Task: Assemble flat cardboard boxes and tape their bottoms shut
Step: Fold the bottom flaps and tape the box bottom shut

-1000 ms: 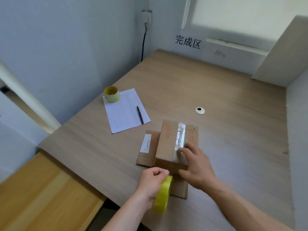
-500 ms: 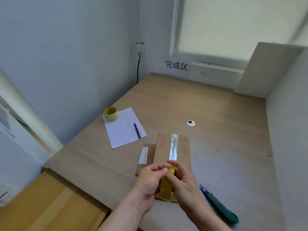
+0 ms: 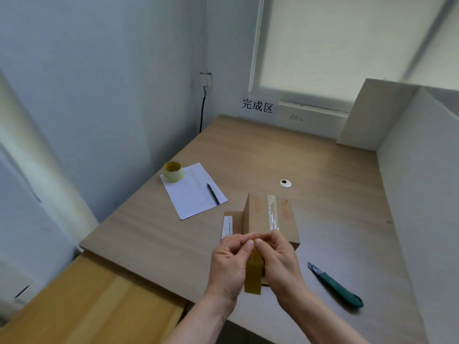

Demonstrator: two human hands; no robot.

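A small brown cardboard box [image 3: 258,214] stands on the wooden table [image 3: 335,194] with a strip of clear tape [image 3: 272,216] along its top seam. A flat cardboard piece with a white label [image 3: 227,225] lies against its left side. In front of the box, my left hand [image 3: 229,264] and my right hand [image 3: 280,261] hold a yellow tape roll [image 3: 253,271] between them, edge-on. The fingertips of both hands pinch together at the top of the roll. The near edge of the box is hidden behind my hands.
A green utility knife [image 3: 335,285] lies on the table to the right of my hands. A sheet of paper [image 3: 192,192] with a black pen [image 3: 213,193] and a second tape roll [image 3: 173,171] sit at the left. A wooden bench [image 3: 87,306] stands below left.
My right hand left the box top and joined my left hand on the tape roll, now raised in front of the box. The view tilted up; the knife came into sight.
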